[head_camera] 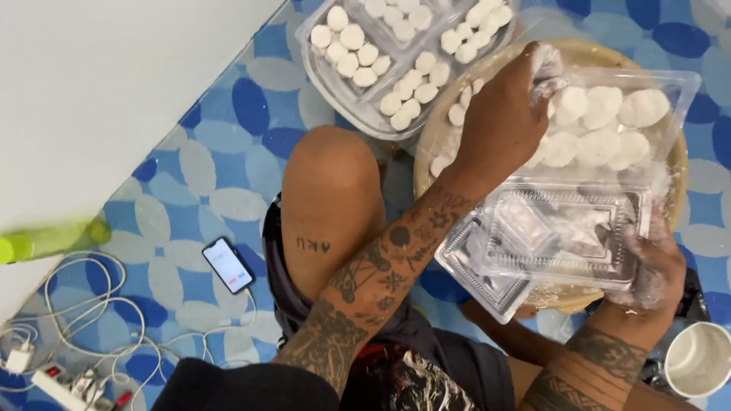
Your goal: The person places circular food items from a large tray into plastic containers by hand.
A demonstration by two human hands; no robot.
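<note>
My left hand [509,110] reaches over a round woven tray [434,141] and pinches a white dough piece [550,80] at the corner of a clear plastic box [689,84]. That box holds several flat white dough rounds [601,125]. My right hand [655,266], dusted with flour, grips the edge of the box's clear hinged lid [563,236], which lies open toward me. More small white dough balls [457,114] lie on the tray beside my left wrist.
Clear trays of several white dough balls [396,53] sit at the top on a blue patterned mat [221,167]. A phone [228,265], white cables [91,320] and a power strip [65,384] lie left. A white cup [699,359] stands lower right. My bare knee [331,190] is central.
</note>
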